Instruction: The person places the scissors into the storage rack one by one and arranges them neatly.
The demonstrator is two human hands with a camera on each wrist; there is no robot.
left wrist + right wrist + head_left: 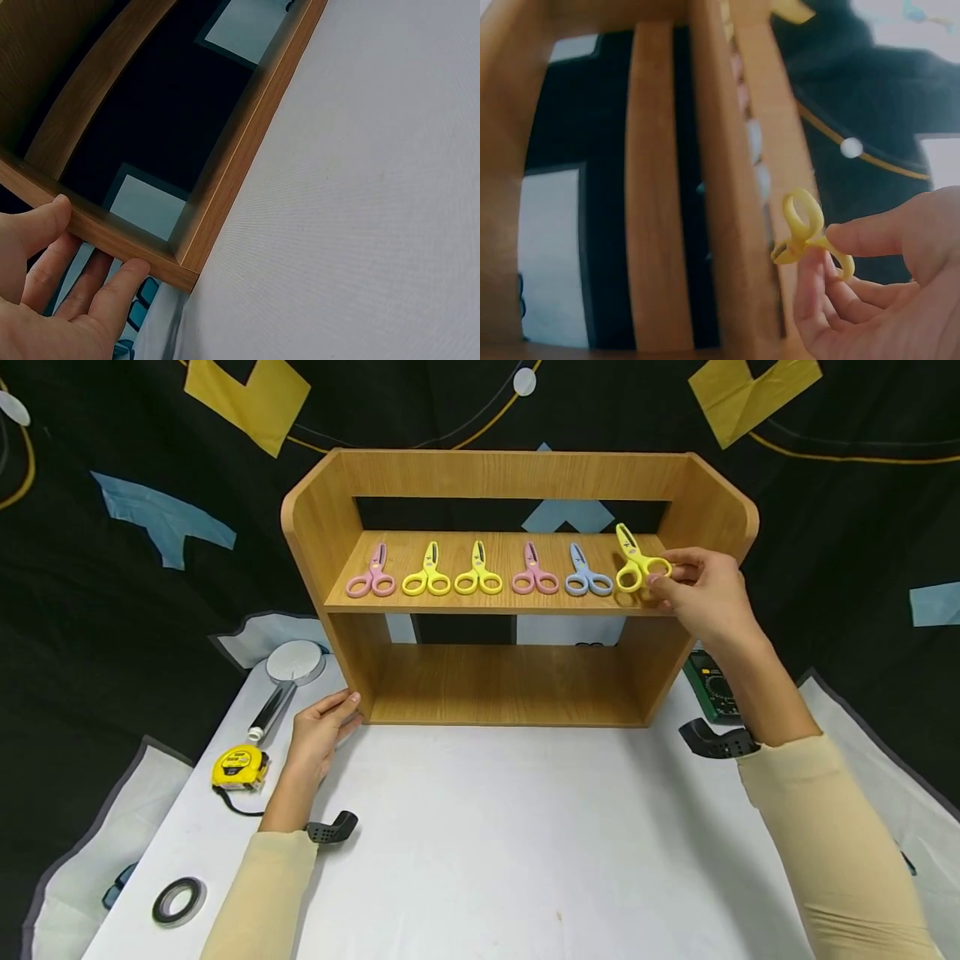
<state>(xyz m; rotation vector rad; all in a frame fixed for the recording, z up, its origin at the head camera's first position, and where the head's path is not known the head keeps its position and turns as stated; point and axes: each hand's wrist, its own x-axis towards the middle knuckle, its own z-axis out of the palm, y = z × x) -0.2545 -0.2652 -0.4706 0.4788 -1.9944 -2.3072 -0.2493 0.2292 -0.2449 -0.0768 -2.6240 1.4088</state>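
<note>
A: What are the hands doing?

B: The right hand (701, 593) pinches one handle loop of the yellow scissors (636, 562) between thumb and fingertips, holding them at the right end of the upper shelf (495, 602), beside the blue scissors (587, 574).

A: And the left hand (318, 735)?

B: It lies flat, fingers straight, against the lower left corner of the wooden rack (322, 510), probably steadying it on the white table (525, 843). A tape measure (238, 767) sits nearby.
</note>
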